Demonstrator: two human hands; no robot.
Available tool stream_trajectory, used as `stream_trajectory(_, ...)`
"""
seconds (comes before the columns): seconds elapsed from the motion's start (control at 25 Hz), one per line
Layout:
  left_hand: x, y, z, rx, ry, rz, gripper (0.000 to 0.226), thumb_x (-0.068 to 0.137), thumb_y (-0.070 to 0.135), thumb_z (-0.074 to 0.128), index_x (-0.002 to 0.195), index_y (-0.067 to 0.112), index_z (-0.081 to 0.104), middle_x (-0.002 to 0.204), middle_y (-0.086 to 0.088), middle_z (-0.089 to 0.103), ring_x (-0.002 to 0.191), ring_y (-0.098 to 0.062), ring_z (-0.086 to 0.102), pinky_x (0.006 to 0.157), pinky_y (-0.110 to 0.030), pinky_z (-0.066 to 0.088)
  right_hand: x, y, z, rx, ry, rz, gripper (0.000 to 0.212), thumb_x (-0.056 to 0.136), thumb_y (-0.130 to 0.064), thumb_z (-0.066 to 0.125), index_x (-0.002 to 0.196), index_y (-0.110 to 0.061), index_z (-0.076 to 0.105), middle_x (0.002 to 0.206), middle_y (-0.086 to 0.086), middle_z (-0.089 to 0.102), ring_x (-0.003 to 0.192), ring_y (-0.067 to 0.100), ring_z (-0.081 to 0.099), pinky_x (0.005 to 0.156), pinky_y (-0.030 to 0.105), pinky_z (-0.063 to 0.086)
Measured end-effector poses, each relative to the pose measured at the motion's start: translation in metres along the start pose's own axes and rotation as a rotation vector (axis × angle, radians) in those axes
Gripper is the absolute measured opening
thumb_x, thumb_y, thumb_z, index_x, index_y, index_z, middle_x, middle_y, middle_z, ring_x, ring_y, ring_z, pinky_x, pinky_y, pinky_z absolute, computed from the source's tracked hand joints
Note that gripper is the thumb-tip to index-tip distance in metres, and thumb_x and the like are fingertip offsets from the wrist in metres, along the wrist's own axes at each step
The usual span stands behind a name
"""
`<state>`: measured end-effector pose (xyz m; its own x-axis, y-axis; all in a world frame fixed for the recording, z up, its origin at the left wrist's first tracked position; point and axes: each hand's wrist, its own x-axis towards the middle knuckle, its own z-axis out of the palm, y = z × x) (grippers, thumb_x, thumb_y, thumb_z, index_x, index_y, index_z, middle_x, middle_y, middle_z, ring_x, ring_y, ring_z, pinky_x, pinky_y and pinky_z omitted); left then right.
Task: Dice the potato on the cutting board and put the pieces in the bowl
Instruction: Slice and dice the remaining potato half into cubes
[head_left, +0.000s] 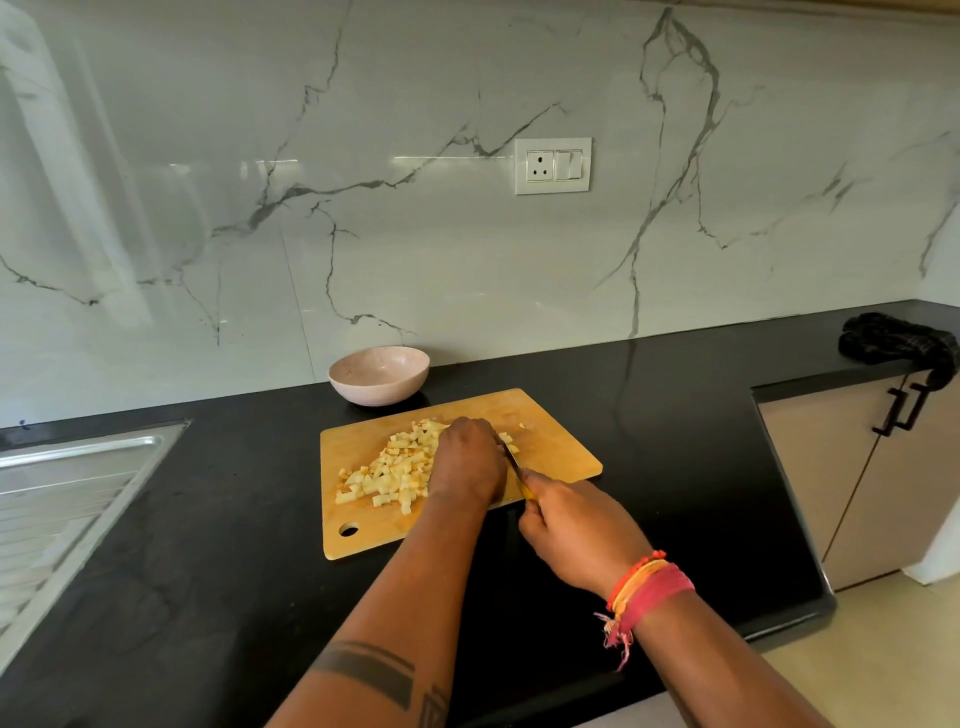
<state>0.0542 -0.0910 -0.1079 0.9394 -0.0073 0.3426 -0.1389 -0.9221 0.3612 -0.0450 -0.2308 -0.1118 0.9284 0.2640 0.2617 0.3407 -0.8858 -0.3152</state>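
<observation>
black counter, marble backsplash behind, steel sink drainer off to the left. nearest me, the right hand was wrapped round the knife handle, only a sliver of yellow showing, blade angled up toward the left hand. left hand sat knuckles-up over whatever potato was left; i couldn't tell what the fingers were doing underneath or how much uncut piece remained. diced potato lay heaped on the wooden cutting board, mostly left of that hand, a few bits just right of the blade. beyond the board, the pink bowl stood by the wall, looking empty. dark cloth far right, socket on the wall.

my read: dicing nearly done, transfer not started. next move called for finishing the last cuts, then gathering the heap and carrying it to the bowl, or bringing the bowl to the board edge.
</observation>
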Motion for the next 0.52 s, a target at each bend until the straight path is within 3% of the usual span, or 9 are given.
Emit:
stream_trajectory(0.24,-0.003,-0.002,-0.002,-0.103,0.061,-0.004,0.022,0.102,0.019,0.057,0.116,0.015,0.073,0.118,-0.006,0.062,0.105,-0.019,0.060,0.086,-0.026,0.048,-0.026,0.001,-0.001,0.033,0.105,0.038,0.051,0.106,-0.034,0.042,0.157,-0.032,0.038,0.066,-0.008,0.059,0.055,0.010,0.056,0.046,0.020,0.034)
stream_trajectory(0.36,-0.005,0.000,-0.010,-0.221,0.122,-0.005,0.024,0.101,0.016,0.056,0.117,0.018,0.074,0.120,-0.003,0.066,0.105,-0.016,0.063,0.084,-0.019,0.044,-0.016,0.001,-0.001,0.056,0.134,0.089,0.052,0.107,-0.033,0.042,0.158,-0.030,0.036,0.067,-0.006,0.059,0.056,0.011,0.057,0.046,0.023,0.039)
stream_trajectory(0.52,-0.014,0.001,-0.021,-0.341,0.168,-0.083,0.030,0.102,0.009,0.051,0.118,0.016,0.075,0.122,-0.001,0.071,0.110,-0.015,0.065,0.086,-0.014,0.040,0.005,-0.006,0.004,0.000,0.033,0.145,0.044,0.106,-0.033,0.042,0.149,-0.022,0.043,0.076,-0.003,0.062,0.064,0.016,0.061,0.058,0.037,0.051)
